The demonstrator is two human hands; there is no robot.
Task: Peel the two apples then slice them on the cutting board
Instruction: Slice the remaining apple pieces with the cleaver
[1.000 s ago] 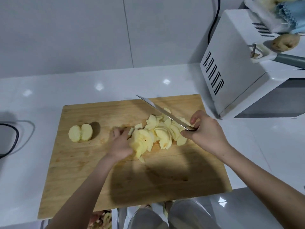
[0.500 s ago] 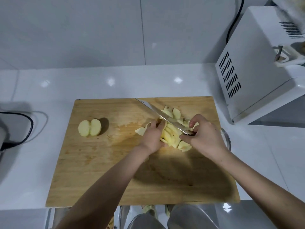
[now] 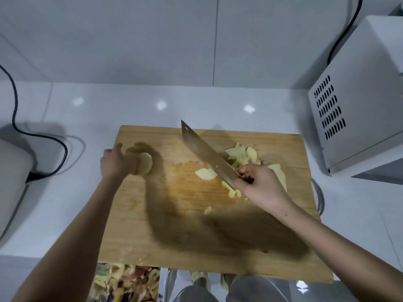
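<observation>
Your left hand (image 3: 115,163) has its grip closed round the peeled apple piece (image 3: 145,165) near the left edge of the one cutting board (image 3: 174,236). Your right hand (image 3: 259,188) grips the single knife (image 3: 207,155), blade tilted. One heap of slices (image 3: 244,154) lies on the board's right; one loose slice (image 3: 206,173) and one scrap (image 3: 208,210) lie apart.

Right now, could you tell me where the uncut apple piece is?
In the head view the apple piece is on the board at its left, held by the left hand, left of the knife and slices.
</observation>
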